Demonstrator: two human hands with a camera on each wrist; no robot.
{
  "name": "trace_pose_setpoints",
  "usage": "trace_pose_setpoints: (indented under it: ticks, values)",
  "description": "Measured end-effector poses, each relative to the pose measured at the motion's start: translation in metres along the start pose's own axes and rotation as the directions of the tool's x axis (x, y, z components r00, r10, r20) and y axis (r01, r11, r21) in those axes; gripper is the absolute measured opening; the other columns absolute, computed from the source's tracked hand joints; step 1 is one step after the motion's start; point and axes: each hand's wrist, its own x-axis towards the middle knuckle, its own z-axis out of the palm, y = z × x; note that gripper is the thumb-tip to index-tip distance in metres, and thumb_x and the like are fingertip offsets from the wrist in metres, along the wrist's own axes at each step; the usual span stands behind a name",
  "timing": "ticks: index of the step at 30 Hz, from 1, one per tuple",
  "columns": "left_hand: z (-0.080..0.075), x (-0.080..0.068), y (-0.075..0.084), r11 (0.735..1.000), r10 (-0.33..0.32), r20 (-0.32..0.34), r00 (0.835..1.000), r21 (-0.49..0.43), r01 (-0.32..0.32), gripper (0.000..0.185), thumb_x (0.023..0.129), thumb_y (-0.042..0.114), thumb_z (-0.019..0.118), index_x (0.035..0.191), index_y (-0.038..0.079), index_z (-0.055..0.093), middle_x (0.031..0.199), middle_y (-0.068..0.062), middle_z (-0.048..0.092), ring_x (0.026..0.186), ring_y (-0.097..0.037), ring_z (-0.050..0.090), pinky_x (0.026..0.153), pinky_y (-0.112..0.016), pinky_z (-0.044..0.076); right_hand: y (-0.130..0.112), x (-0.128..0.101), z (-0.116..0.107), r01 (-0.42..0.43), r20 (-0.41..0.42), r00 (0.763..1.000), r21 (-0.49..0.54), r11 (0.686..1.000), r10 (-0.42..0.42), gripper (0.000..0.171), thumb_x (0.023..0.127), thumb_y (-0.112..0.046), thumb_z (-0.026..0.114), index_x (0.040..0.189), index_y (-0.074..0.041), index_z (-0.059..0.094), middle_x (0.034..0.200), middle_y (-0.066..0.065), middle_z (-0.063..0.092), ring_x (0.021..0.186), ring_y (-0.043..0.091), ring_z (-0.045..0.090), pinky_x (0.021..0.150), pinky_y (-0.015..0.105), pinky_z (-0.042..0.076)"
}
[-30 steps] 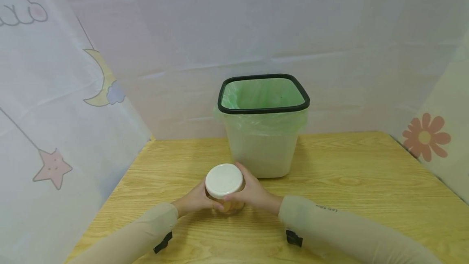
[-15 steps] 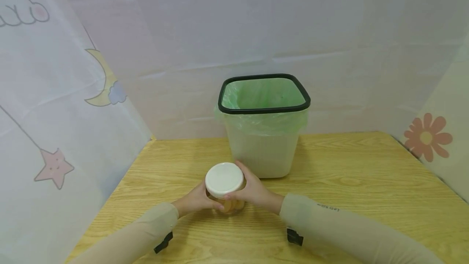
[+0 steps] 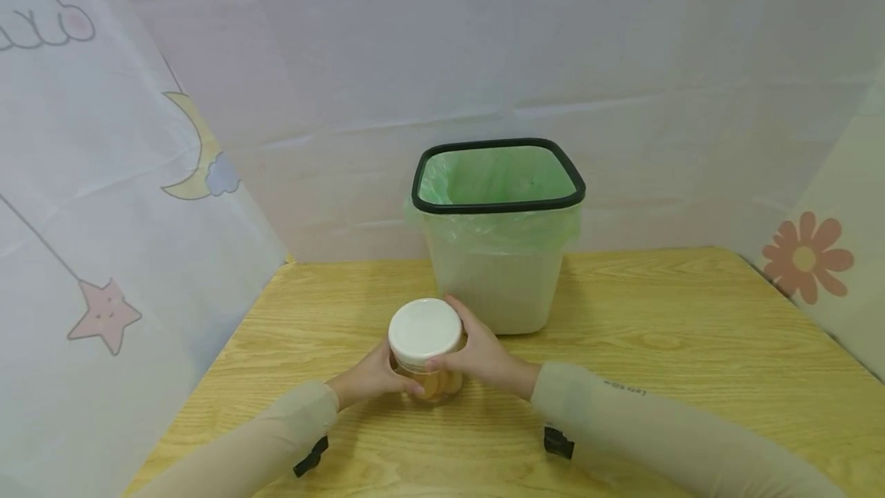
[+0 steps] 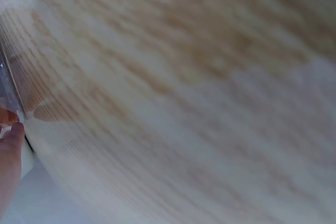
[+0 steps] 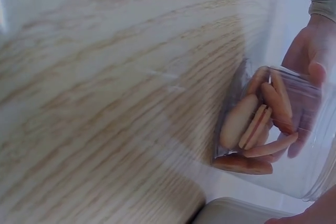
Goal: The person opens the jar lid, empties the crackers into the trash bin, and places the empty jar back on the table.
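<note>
A clear jar (image 3: 430, 384) with a white lid (image 3: 425, 331) and round biscuits inside is held between both hands, just in front of the bin. My left hand (image 3: 383, 376) grips its left side and my right hand (image 3: 477, 352) wraps its right side up by the lid. In the right wrist view the biscuits (image 5: 257, 129) show through the jar wall, and the left hand (image 5: 307, 51) is seen behind the jar. In the left wrist view only a fingertip (image 4: 11, 148) and the jar's edge (image 4: 7, 85) show at the frame's left edge.
A white square bin (image 3: 498, 283) with a black rim (image 3: 498, 207) and a green liner stands on the wooden table (image 3: 691, 344) right behind the jar. Printed cloth walls close in the left, back and right sides.
The jar and both hands have shifted slightly up and away from me, towards the bin. Both grips look unchanged.
</note>
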Motion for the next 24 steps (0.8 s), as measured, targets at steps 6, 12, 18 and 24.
trace_pose_setpoints:
  ticks: [6,12,18,24]
  values:
    - [0.0,0.0,0.0,0.999,-0.038,-0.002,0.999,-0.009,0.038,0.108,0.08,0.012,0.082,0.155,0.016,0.004,0.155,-0.011,0.024,0.138,-0.033,0.032,0.11,-0.053,0.028,-0.007,0.0,-0.006,0.014,-0.008,1.0,-0.002,1.0,-0.014,0.106,0.073,-0.018,0.088,0.151,0.004,0.02,0.152,0.025,0.029,0.138,0.042,0.029,0.11,0.06,0.023]
    - [-0.001,0.0,-0.001,0.998,-0.049,-0.002,0.999,0.027,0.049,0.111,0.081,0.016,0.081,0.156,0.018,-0.001,0.157,-0.013,0.02,0.138,-0.035,0.03,0.107,-0.056,0.031,-0.01,0.0,-0.012,0.013,-0.003,1.0,-0.002,1.0,-0.013,0.105,0.073,-0.016,0.087,0.151,0.004,0.02,0.152,0.026,0.029,0.138,0.041,0.028,0.11,0.059,0.022]
    - [-0.001,0.001,-0.001,1.0,-0.03,0.015,0.999,0.011,0.029,0.108,0.082,0.018,0.081,0.156,0.017,0.002,0.156,-0.012,0.023,0.138,-0.034,0.031,0.109,-0.053,0.031,-0.009,-0.003,-0.014,0.013,-0.003,1.0,-0.004,1.0,-0.013,0.106,0.072,-0.015,0.088,0.151,0.005,0.02,0.153,0.027,0.026,0.139,0.042,0.027,0.11,0.059,0.024]
    - [-0.002,0.001,-0.002,1.0,-0.005,0.023,1.0,0.009,0.005,0.11,0.08,0.021,0.082,0.155,0.012,0.004,0.157,-0.015,0.019,0.14,-0.04,0.024,0.107,-0.053,0.034,-0.008,-0.008,-0.016,0.007,-0.016,1.0,-0.015,1.0,-0.007,0.104,0.072,-0.013,0.087,0.151,0.004,0.022,0.152,0.027,0.028,0.138,0.043,0.028,0.11,0.06,0.024]
